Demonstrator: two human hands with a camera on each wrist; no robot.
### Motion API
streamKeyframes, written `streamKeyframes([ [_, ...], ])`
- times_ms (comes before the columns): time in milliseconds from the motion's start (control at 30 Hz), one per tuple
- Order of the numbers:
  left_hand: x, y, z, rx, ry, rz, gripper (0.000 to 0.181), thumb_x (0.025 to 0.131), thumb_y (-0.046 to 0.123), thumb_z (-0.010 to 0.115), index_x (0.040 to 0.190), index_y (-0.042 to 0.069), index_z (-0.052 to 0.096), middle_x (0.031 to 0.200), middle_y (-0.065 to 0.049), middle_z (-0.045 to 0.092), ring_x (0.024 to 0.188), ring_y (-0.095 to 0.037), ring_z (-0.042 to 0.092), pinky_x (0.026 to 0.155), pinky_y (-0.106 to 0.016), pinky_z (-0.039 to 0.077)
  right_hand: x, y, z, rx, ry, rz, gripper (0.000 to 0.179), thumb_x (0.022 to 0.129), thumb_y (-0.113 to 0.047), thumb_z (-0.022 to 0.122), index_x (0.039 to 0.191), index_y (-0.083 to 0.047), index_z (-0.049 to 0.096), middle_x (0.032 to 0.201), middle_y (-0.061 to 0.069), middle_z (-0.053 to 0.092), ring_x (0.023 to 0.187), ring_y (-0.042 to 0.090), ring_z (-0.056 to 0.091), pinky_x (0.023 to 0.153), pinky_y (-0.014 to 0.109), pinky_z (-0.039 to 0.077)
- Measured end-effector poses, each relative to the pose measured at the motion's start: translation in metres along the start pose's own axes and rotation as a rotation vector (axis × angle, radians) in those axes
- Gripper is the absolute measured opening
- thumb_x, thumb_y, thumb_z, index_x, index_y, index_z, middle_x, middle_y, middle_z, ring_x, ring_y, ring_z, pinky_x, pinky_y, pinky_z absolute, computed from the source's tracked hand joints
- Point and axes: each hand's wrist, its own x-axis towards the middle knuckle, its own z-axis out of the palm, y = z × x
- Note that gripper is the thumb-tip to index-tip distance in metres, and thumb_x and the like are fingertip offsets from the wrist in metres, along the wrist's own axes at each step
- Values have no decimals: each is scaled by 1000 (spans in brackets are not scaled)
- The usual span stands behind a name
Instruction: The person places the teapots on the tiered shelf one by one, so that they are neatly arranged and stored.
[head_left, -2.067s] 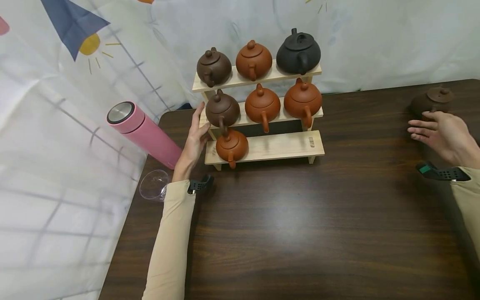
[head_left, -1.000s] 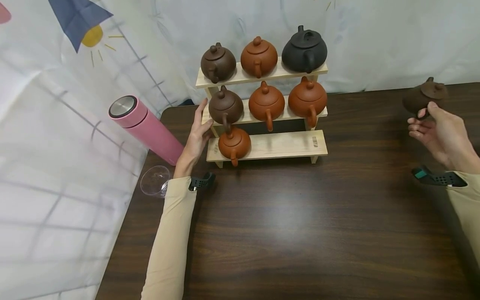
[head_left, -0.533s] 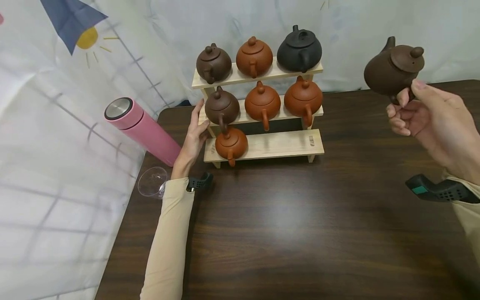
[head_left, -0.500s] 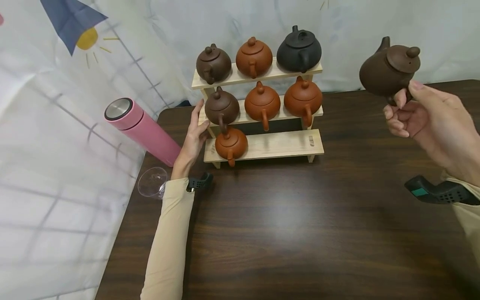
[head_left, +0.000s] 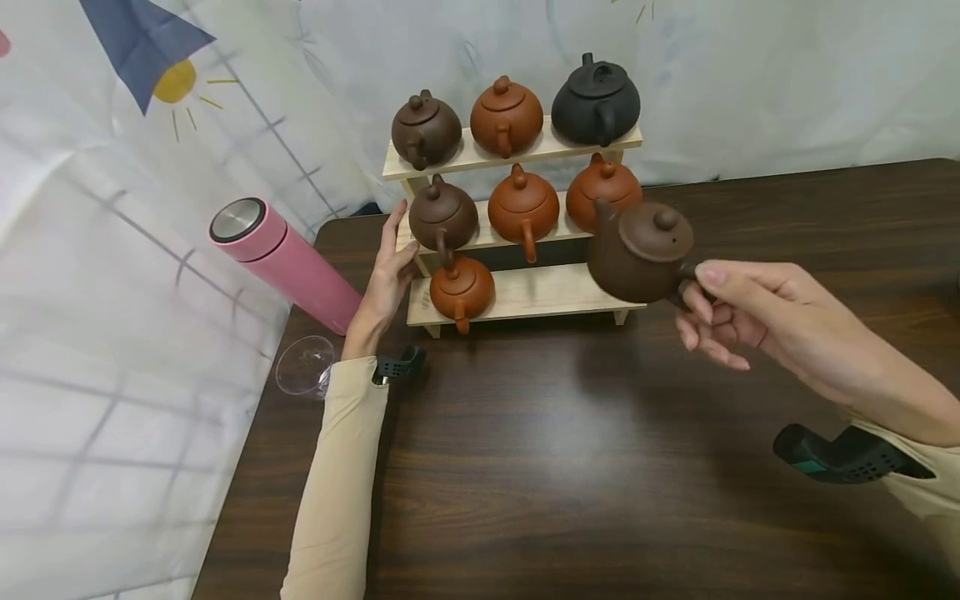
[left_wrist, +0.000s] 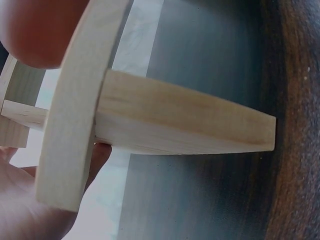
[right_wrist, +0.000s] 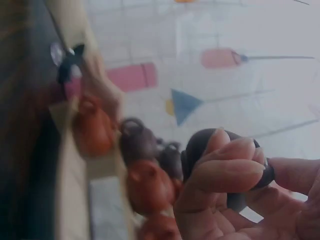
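Observation:
My right hand (head_left: pixel 772 317) pinches the handle of a dark brown teapot (head_left: pixel 637 254) in the head view. The teapot is held up in front of the right part of a three-tier wooden stand (head_left: pixel 540 293). It overlaps the orange-red teapot (head_left: pixel 603 187) at the right of the middle tier. On the stand's left end my left hand (head_left: pixel 386 275) grips the middle tier. The left wrist view shows the tier's pale board (left_wrist: pixel 70 130) between its thumb and fingers. A small orange teapot (head_left: pixel 462 290) sits on the bottom tier's left part.
The middle tier also bears a brown teapot (head_left: pixel 442 215) and an orange teapot (head_left: pixel 523 204). On top stand brown (head_left: pixel 426 129), orange (head_left: pixel 506 117) and black (head_left: pixel 596 102) teapots. A pink flask (head_left: pixel 300 271) and a clear cup (head_left: pixel 306 367) are left of my left arm.
My right hand took the dark brown teapot by its handle at the table's far right, lifted it and carried it leftward to the stand. The left hand stays on the stand.

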Motion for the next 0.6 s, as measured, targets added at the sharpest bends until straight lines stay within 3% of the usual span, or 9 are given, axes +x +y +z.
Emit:
streamKeyframes([
  [100,0,0,0,-3,-2,-2,73,104,19,40,169,15,6,170,-8,10,64,-11,27,67,-24,28,2,9,13,-13,-61,36,33,115,-5,28,95,3,52,90,18,62,59,28,46,50,40,38],
  [233,1,0,0,-5,-1,-6,73,104,19,40,169,16,7,171,-7,8,67,-10,29,69,-24,28,8,20,27,-63,-54,139,33,116,-13,35,92,2,52,88,20,62,58,28,48,52,40,42],
  [467,0,0,0,-2,-2,-16,73,104,21,40,169,18,7,172,-4,3,88,-9,40,79,-27,32,19,46,36,-65,36,252,41,115,-26,41,91,6,50,85,23,62,58,22,49,53,36,44],
  [600,1,1,1,1,-6,-13,73,104,21,41,169,18,7,173,-3,2,78,-10,35,75,-26,30,26,54,31,-61,106,278,44,115,-31,43,93,6,51,88,18,65,59,19,51,54,33,45],
])
